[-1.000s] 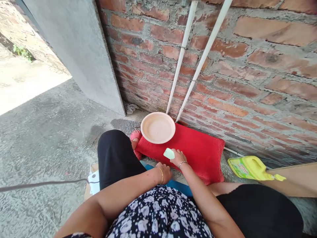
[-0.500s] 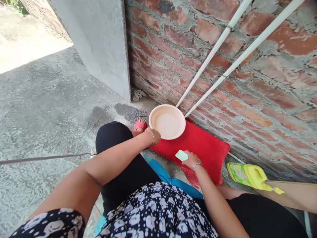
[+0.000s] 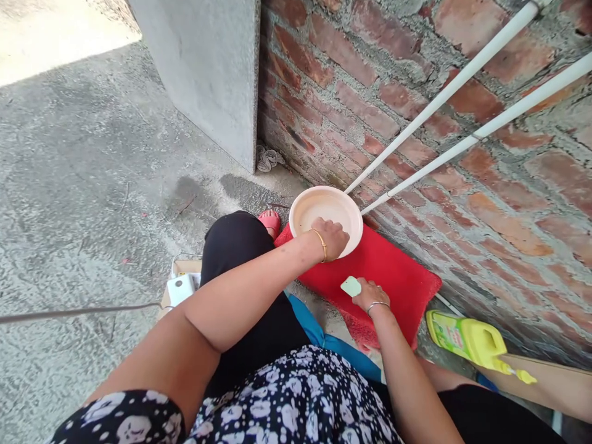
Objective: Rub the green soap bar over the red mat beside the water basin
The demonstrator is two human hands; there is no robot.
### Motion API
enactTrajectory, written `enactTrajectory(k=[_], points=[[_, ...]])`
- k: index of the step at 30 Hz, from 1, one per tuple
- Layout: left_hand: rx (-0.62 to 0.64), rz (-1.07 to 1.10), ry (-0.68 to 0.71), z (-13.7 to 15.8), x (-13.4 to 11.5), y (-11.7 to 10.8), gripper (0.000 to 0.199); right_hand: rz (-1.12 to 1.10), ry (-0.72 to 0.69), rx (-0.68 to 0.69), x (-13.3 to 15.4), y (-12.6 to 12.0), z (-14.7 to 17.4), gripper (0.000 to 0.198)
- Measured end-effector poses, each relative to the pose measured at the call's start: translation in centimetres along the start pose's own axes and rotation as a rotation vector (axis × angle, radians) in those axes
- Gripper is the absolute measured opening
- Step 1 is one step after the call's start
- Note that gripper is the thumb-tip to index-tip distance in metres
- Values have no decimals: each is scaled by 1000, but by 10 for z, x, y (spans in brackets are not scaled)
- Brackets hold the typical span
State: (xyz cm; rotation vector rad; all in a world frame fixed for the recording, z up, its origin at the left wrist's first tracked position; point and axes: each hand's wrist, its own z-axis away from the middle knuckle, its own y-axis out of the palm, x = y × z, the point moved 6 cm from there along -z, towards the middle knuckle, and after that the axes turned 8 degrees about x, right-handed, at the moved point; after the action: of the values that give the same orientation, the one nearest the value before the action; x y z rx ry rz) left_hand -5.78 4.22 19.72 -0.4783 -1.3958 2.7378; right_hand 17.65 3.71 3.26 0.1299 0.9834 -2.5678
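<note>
My left hand [image 3: 331, 238], with a gold bracelet at its wrist, is over the near right part of a pale pink basin [image 3: 300, 206]. Its fingers are curled downward, and whatever they may hold is hidden. The basin stands on the far left corner of a red mat [image 3: 393, 271]. On the mat's near part, my right hand [image 3: 371, 295] is closed around a pale green scrub brush [image 3: 350, 286]; its flat top with a small hole shows, its underside does not.
A yellow detergent bottle [image 3: 467, 338] is to the right of the mat. White pipes [image 3: 416, 161] run up the brick wall [image 3: 462, 203] behind the basin. A white plug box [image 3: 181, 288] with a cable [image 3: 83, 312] is left of my knee. A grey slab [image 3: 213, 80] stands at the back.
My left hand has moved from the basin's near left rim to over its right part. My right hand stays on the mat with the brush. The view has shifted slightly.
</note>
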Motion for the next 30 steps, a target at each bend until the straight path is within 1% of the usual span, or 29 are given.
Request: enactTrajectory(k=[1, 2, 3, 5, 8, 9, 10, 11, 12, 13, 14, 16, 18, 19, 20, 21, 22, 23, 24, 27, 29, 30], points=[[2, 5, 6, 1, -1, 0, 40, 12, 21, 23, -8, 3, 2, 57], [5, 8, 7, 1, -2, -1, 40, 13, 15, 34, -9, 5, 4, 56], [10, 9, 4, 0, -2, -1, 41, 3, -15, 28, -3, 6, 5, 57], [23, 7, -5, -2, -3, -2, 42, -31, -120, -18, 26, 4, 6, 60], [30, 2, 12, -6, -9, -3, 43, -52, -271, -77, 85, 3, 10, 64], [28, 1, 21, -7, -11, -4, 43, -44, -303, -82, 99, 4, 11, 66], [28, 1, 28, -8, -14, -5, 43, -34, -323, -83, 108, 7, 12, 69], [34, 1, 32, -9, -16, -4, 42, -22, -328, -84, 109, 10, 14, 71], [43, 3, 36, -10, -19, -4, 42, -12, -318, -86, 102, 16, 15, 72], [51, 9, 38, -10, -20, -4, 42, -5, -293, -88, 88, 22, 16, 72], [54, 18, 40, -10, -21, -3, 41, 1, -259, -87, 67, 30, 18, 70], [42, 36, 49, -9, -23, -4, 41, 14, -170, -49, 14, 49, 24, 64], [25, 37, 47, -6, -23, -5, 40, 34, -44, 31, -42, 67, 32, 58], [26, 30, 44, -5, -23, -4, 39, 44, 24, 71, -65, 74, 36, 56], [32, 18, 41, -4, -23, -4, 39, 51, 82, 104, -83, 77, 39, 54], [43, 3, 38, -3, -24, -3, 39, 53, 116, 123, -93, 77, 42, 52], [57, -13, 39, -3, -25, -3, 40, 45, 120, 119, -94, 73, 42, 52], [70, -30, 44, -4, -26, -2, 41, 27, 92, 98, -86, 65, 41, 52], [78, -45, 49, -5, -27, -2, 42, 3, 41, 63, -71, 55, 37, 54], [92, -67, 50, -10, -28, 0, 42, -72, -136, -72, -1, 17, 19, 60], [89, -64, 28, -15, -25, 1, 40, -94, -213, -128, 44, -4, 5, 61], [85, -59, 17, -17, -24, 2, 39, -99, -237, -142, 62, -11, -2, 61]])
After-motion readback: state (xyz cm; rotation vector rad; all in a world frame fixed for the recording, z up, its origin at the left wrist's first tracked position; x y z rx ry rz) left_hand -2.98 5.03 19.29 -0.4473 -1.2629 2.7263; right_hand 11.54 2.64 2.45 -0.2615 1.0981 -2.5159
